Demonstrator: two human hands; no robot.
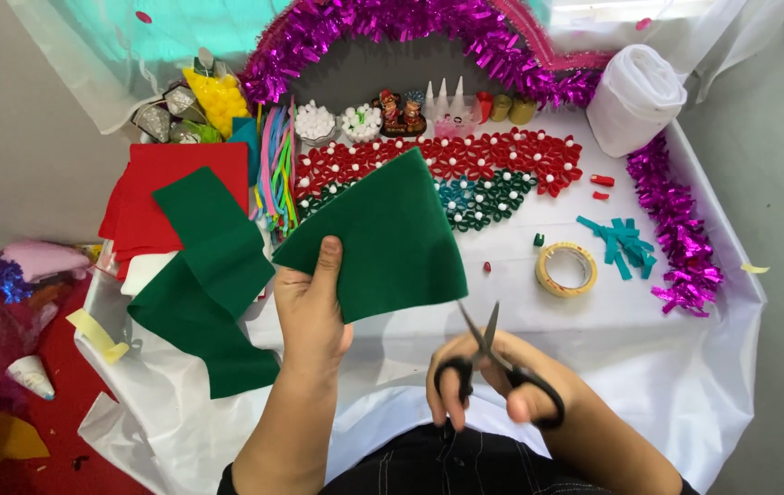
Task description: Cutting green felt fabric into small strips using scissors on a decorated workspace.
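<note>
So the left hand [311,316] had a piece of dark green felt [383,240] pinched at its lower left edge, thumb on top and the other fingers hidden underneath, grip closed tight on the fabric. The felt was held up a bit above the table [584,330], which was covered in a white plastic sheet, and it hid part of the flower work behind it.

The right hand [493,380] was low and close to the body, fingers through the black loops of a pair of scissors [488,353]. Grip wrapped firmly on the handles, blades slightly parted and pointing up toward the bottom right corner of the felt, tips just short of it, not touching as far as I could see.

Left of the held piece, a longer strip of green felt [204,275] lay draped over a stack of red felt [149,197] and a bit of white. Behind that was a bundle of coloured pipe cleaners [277,170]. Across the middle of the table sat a mat of red ribbon flowers [502,160] with white beads, plus a patch of green and teal ones. A roll of yellowish tape [566,269] lay flat to the right, with teal ribbon scraps [625,243] beside it, and purple tinsel [680,238] ran along the right edge and arched over the back. A white fabric roll [635,96] stood in the far right corner.
</note>
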